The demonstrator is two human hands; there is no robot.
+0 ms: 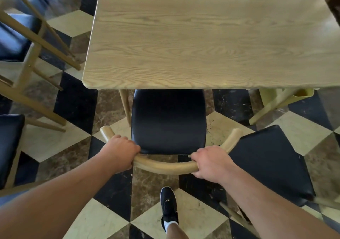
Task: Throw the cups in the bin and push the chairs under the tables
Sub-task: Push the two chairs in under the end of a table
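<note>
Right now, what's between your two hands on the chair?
In the head view, only the bare middle of the curved wooden backrest lies between the left hand and right hand.

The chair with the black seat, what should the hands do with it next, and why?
Probably push it straight forward. Both the left hand and the right hand grip the curved backrest, and only the front of the chair sits under the table; most of the black seat shows.
</note>
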